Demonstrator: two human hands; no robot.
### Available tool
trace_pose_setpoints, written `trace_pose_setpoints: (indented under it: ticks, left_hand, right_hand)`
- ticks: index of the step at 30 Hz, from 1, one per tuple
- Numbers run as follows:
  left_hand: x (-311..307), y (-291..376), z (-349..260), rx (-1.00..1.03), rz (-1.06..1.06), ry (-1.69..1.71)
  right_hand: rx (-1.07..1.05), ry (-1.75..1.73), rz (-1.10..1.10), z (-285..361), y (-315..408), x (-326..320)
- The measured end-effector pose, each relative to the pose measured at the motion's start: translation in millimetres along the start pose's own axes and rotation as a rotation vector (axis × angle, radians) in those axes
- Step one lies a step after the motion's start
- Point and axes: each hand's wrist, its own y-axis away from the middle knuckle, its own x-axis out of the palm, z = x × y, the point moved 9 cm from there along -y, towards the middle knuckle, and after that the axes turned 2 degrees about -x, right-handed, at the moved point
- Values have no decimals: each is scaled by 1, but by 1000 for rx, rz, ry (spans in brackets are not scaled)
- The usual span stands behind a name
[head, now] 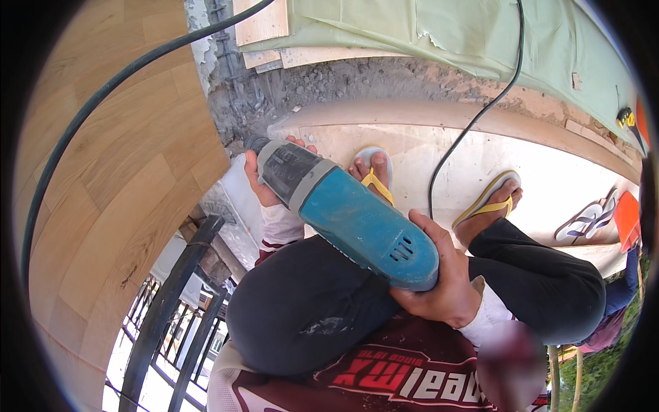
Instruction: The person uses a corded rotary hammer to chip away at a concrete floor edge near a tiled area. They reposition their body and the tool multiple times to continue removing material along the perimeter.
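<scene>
Across my lap lies a teal and grey electric demolition hammer [365, 221], its body worn and dusty. My left hand [262, 180] supports it near the dark front collar, with fingers showing on both sides. The rear end of the housing, beside the vent slots, is in the grip of my right hand [445, 278]. Its nose points at the rough corner where a broken concrete strip [247, 103] meets the wood-look tiled wall [118, 154]. Any bit in the nose cannot be made out.
A black cable [82, 118] arcs along the tiles; another cable [463, 131] crosses the pale slab [329, 139] by my sandalled feet. Green sheeting [463, 36] covers the far side. Loose flip-flops [587, 219] lie right. Metal railing [170, 309] stands at lower left; another person [615, 304] is partly visible at right.
</scene>
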Motion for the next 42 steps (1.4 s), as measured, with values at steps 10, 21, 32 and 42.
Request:
trace_pose_setpoints:
  ticks: [10, 21, 32, 42]
  left_hand:
    - [16, -53, 22, 8, -341, -210]
    - [30, -44, 35, 7, -315, -228]
    - [32, -49, -19, 107, -330, -271]
    - [69, -69, -43, 211, -53, -211]
  right_hand:
    - [509, -455, -82, -63, -53, -63]
    - [439, -615, -101, -82, -28, -66]
    - [318, -416, -135, -57, -46, -35]
    - [107, -43, -85, 45, -103, -68]
